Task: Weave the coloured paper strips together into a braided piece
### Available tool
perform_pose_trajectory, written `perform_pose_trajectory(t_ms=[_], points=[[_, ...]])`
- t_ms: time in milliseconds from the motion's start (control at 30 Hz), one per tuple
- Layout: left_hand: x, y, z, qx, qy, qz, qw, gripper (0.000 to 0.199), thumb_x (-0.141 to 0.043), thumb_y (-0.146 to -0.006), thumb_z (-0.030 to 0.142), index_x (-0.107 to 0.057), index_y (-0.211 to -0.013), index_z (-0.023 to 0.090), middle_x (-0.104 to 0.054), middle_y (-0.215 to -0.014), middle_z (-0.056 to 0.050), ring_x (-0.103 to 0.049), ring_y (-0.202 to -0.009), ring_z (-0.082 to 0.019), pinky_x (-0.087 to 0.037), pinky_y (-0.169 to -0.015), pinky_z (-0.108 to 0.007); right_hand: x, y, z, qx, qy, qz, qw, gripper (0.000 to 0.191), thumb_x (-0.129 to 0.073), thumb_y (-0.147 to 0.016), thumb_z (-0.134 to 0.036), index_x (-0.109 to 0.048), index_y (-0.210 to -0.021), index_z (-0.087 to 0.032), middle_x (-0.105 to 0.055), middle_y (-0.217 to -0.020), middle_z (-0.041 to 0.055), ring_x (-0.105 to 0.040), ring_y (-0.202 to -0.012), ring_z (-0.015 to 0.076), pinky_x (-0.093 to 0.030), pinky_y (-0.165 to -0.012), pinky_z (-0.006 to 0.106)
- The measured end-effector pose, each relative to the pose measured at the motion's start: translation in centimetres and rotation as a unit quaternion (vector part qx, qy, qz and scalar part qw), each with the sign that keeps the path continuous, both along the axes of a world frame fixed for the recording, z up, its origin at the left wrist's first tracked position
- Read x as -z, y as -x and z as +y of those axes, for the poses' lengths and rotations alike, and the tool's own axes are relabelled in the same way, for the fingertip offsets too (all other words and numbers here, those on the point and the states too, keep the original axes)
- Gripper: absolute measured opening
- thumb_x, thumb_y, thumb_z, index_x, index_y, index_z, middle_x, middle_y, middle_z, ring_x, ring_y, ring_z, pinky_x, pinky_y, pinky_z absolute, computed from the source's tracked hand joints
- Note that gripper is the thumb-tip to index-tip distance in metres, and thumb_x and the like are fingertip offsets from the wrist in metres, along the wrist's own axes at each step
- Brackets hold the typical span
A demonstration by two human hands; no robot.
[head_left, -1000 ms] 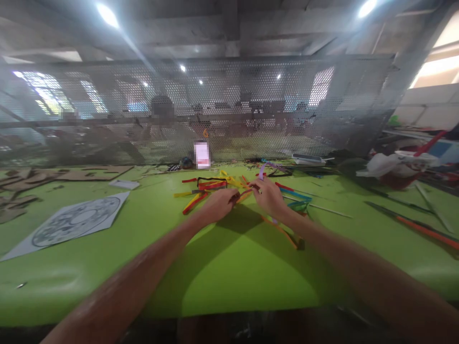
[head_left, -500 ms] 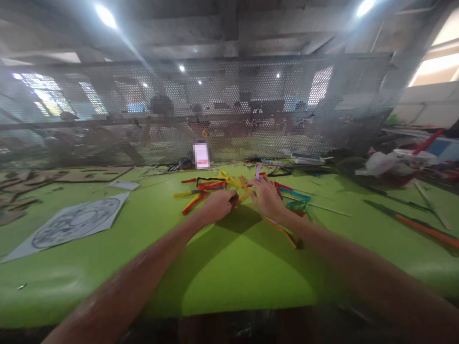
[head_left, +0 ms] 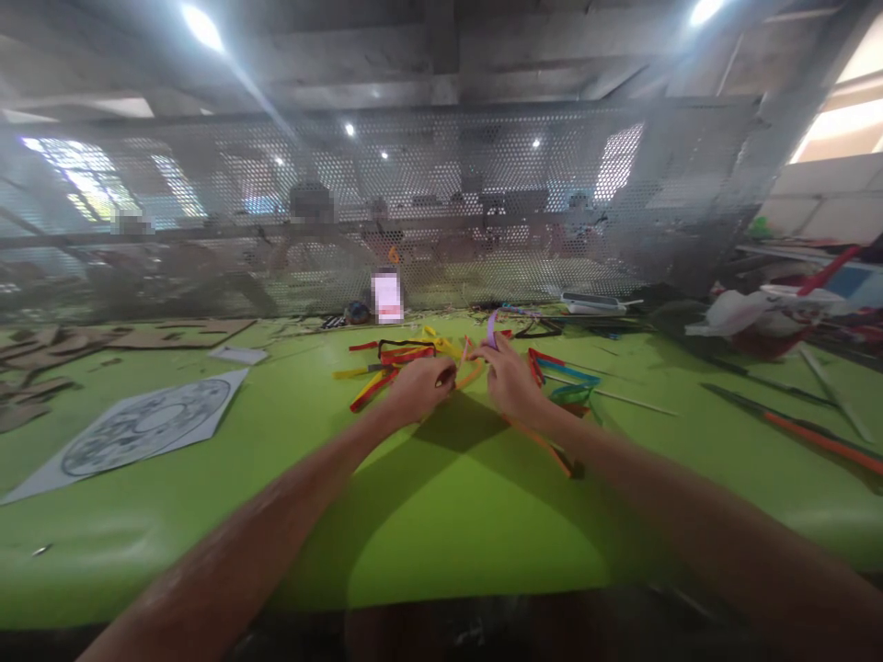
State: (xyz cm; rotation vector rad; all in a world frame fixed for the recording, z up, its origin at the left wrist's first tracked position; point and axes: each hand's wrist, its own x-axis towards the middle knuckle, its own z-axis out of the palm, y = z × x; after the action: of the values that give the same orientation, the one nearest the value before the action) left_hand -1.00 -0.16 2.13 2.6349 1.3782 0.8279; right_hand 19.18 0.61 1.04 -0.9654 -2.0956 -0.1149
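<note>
Coloured strips lie bent and folded around both hands: red and yellow ones [head_left: 367,390] to the left, a blue one [head_left: 567,372] and an orange one [head_left: 550,452] to the right. My left hand [head_left: 422,388] has its fingers curled in a pinch beside an orange-yellow strip [head_left: 471,375]; what sits between the fingertips is too small to name. My right hand [head_left: 510,375] is closed with thumb and fingers on a purple strip [head_left: 492,328], which curves up above the fingers. Between the hands a small pinkish strip end stands up.
On the green table [head_left: 441,533], a printed paper [head_left: 148,423] and cardboard pieces [head_left: 152,336] lie left. A phone-like screen [head_left: 387,296] stands before a perforated metal screen [head_left: 441,211]. Orange-edged long tool [head_left: 820,439], thin sticks and a plastic bag [head_left: 731,313] are right.
The purple strip has shifted slightly left and curves more. My right fingers have moved a little, and a pinkish strip end now shows between the hands. My left hand has barely moved.
</note>
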Motion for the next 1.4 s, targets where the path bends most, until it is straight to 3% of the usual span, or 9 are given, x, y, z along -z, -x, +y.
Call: perform_pose_trajectory(t_ms=[167, 433, 567, 733, 967, 1133, 1200, 1300, 1400], points=[[-0.6, 0.3, -0.1, -0.008, -0.037, -0.054, 0.998, 0.014, -0.053, -0.084, 0.017, -0.058, -0.071, 0.016, -0.057, -0.068, -0.001, -0.046, -0.063, -0.013, -0.032, -0.062, -0.025, -0.7, 0.1, -0.7, 0.043, -0.01, -0.002, 0.999, 0.054, -0.037, -0.077, 0.006, -0.061, -0.119, -0.018, -0.049, -0.124, 0.0155, -0.055, -0.115, 0.0248, -0.05, -0.096, 0.037], [-0.8, 0.7, 0.1, -0.031, -0.065, -0.086, 0.994, 0.015, -0.054, -0.08, 0.019, -0.054, -0.065, 0.016, -0.047, -0.058, 0.003, -0.037, -0.056, -0.01, -0.027, -0.058, -0.024, -2.9, 0.3, -2.4, 0.052, -0.078, -0.121, 0.988, 0.046, -0.041, -0.089, -0.004, -0.054, -0.131, -0.014, -0.051, -0.129, 0.0179, -0.051, -0.117, 0.028, -0.048, -0.092, 0.038], [-1.6, 1.9, 0.9, -0.043, -0.109, -0.084, 0.99, 0.018, -0.054, -0.084, 0.023, -0.06, -0.069, 0.016, -0.051, -0.058, 0.002, -0.039, -0.054, -0.011, -0.027, -0.055, -0.024, -3.7, 0.6, -3.1, 0.013, -0.132, -0.189, 0.973, 0.035, -0.044, -0.089, -0.003, -0.063, -0.117, -0.011, -0.062, -0.118, 0.0153, -0.05, -0.11, 0.0273, -0.044, -0.095, 0.042], [-4.1, 4.8, 1.7, -0.075, -0.232, -0.168, 0.955, 0.018, -0.054, -0.09, 0.027, -0.069, -0.09, 0.016, -0.059, -0.064, 0.001, -0.048, -0.055, -0.01, -0.035, -0.059, -0.024, -3.0, 1.2, -3.3, -0.062, -0.093, -0.283, 0.953, 0.021, -0.052, -0.085, -0.004, -0.071, -0.09, -0.013, -0.067, -0.099, 0.011, -0.052, -0.1, 0.0242, -0.043, -0.091, 0.04], [-6.0, 6.3, 1.4, -0.094, -0.308, -0.189, 0.928, 0.012, -0.057, -0.091, 0.022, -0.067, -0.087, 0.018, -0.062, -0.068, 0.0, -0.049, -0.057, -0.01, -0.038, -0.061, -0.025, -2.1, 1.7, -3.8, -0.137, -0.029, -0.326, 0.935, 0.019, -0.059, -0.079, -0.006, -0.075, -0.082, -0.016, -0.06, -0.133, 0.0058, -0.051, -0.117, 0.0241, -0.043, -0.102, 0.042], [-5.4, 5.0, 0.9, -0.043, -0.322, -0.139, 0.935, 0.013, -0.055, -0.093, 0.02, -0.067, -0.088, 0.017, -0.062, -0.077, -0.002, -0.052, -0.067, -0.012, -0.04, -0.065, -0.025, -2.1, 1.6, -3.7, -0.187, 0.004, -0.297, 0.936, 0.02, -0.057, -0.079, -0.005, -0.073, -0.074, -0.016, -0.063, -0.128, 0.0074, -0.054, -0.116, 0.0227, -0.045, -0.1, 0.041], [-4.6, 4.3, 0.8, -0.019, -0.301, -0.103, 0.948, 0.013, -0.055, -0.091, 0.019, -0.066, -0.085, 0.017, -0.061, -0.081, -0.003, -0.053, -0.069, -0.012, -0.04, -0.065, -0.025, -2.0, 1.6, -3.7, -0.184, -0.005, -0.253, 0.95, 0.023, -0.054, -0.08, -0.004, -0.073, -0.081, -0.016, -0.067, -0.117, 0.0095, -0.057, -0.109, 0.0216, -0.047, -0.097, 0.039], [-3.2, 3.2, 0.7, 0.024, -0.246, -0.011, 0.969, 0.014, -0.056, -0.091, 0.021, -0.065, -0.08, 0.016, -0.06, -0.083, -0.003, -0.053, -0.07, -0.013, -0.038, -0.061, -0.025, -2.1, 1.6, -3.7, -0.137, -0.023, -0.165, 0.976, 0.031, -0.049, -0.085, -0.005, -0.07, -0.106, -0.013, -0.069, -0.104, 0.0119, -0.059, -0.097, 0.0208, -0.048, -0.089, 0.036], [-1.9, 2.3, 0.6, 0.054, -0.205, 0.058, 0.976, 0.013, -0.057, -0.091, 0.022, -0.066, -0.084, 0.015, -0.062, -0.084, -0.003, -0.053, -0.066, -0.012, -0.036, -0.059, -0.024, -2.4, 1.5, -3.9, -0.065, 0.015, -0.119, 0.991, 0.05, -0.046, -0.088, -0.01, -0.052, -0.138, -0.013, -0.07, -0.099, 0.0104, -0.059, -0.081, 0.0181, -0.045, -0.073, 0.03]])
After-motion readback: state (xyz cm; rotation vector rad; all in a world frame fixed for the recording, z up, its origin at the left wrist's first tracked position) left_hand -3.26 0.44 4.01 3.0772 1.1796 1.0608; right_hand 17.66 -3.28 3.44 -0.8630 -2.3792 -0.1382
